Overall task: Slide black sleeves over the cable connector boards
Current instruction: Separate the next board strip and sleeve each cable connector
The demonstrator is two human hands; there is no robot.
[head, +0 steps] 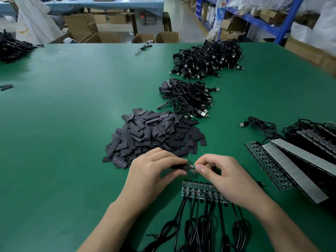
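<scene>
The person worked at a green table (72, 124), with both hands close together just above its near edge.

1. Left hand (154, 171): the fingers were curled and the thumb and fingertips pinched a black sleeve (179, 166), held level and pointing to the right.
2. Right hand (218, 171): the fingers were curled and the thumb and forefinger pinched the right end of a small connector board (192, 167).
3. The board lay between the two hands. The open end of the sleeve met its left end, and a short length of board stayed exposed. How far the board sat inside the sleeve could not be told.

Directly below the hands, a row of bare boards (203, 191) lay side by side on the table, each with a black cable (181, 206) running toward the person and ending in loose coils.

Just beyond the hands lay a heap of flat black sleeves (154, 135). Behind it lay a pile of coiled cables (189, 99), and farther back a larger cable pile (209, 59). To the right, long dark panels with grey strips (291, 160) lay overlapped at an angle, with a loose USB cable (260, 124) near their far end. Two stray sleeves (6, 87) lay at the left edge, well apart from the work. Cardboard boxes (167, 37) stood beyond the table, and blue shelving (263, 20) stood at the right.
</scene>
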